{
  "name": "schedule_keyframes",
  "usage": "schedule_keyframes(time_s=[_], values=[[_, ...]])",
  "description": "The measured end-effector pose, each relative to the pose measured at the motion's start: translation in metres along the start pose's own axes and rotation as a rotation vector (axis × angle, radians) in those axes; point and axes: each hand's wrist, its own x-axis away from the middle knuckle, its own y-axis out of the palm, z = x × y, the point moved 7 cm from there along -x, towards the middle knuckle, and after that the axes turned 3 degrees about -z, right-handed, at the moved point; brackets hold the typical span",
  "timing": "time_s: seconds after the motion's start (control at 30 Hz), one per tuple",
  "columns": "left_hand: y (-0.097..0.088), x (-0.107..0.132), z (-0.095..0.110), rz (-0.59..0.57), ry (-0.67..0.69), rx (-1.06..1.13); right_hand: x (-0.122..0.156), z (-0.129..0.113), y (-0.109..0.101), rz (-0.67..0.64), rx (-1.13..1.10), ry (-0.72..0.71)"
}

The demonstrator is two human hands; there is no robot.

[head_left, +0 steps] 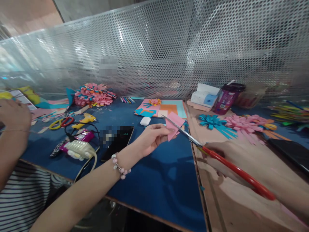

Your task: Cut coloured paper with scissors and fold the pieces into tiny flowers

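Note:
My left hand (156,137), with a beaded bracelet (119,167) on its wrist, pinches a folded piece of pink paper (174,123) above the blue tabletop. From the right, my right hand (224,156) grips a pair of scissors with red handles (238,170). The metal blades (187,135) reach across the paper; whether they are cutting into it I cannot tell. Part of my right hand's fingers is hidden behind the handles. Beyond the paper lie stacked pink, orange and light blue sheets (180,108) with a small orange paper flower (154,102).
Left of my forearm lie a phone (118,143), a power strip with plugs (79,146), a yellow glue gun (85,120) and a second pair of scissors (61,123). Paper flowers (242,125) and a purple cup (228,100) stand right. A co-worker's arm (13,129) is far left.

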Motion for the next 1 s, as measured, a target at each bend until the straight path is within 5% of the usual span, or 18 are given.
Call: schedule_keyframes(time_s=[0.6,1.0], values=[[0.003,0.001,0.001,-0.021,-0.004,-0.002,0.0,0.0,0.005,-0.082,-0.014,-0.011],[0.003,0.0,0.0,-0.017,-0.002,-0.007,0.005,-0.034,-0.013,-0.125,0.129,0.099]])
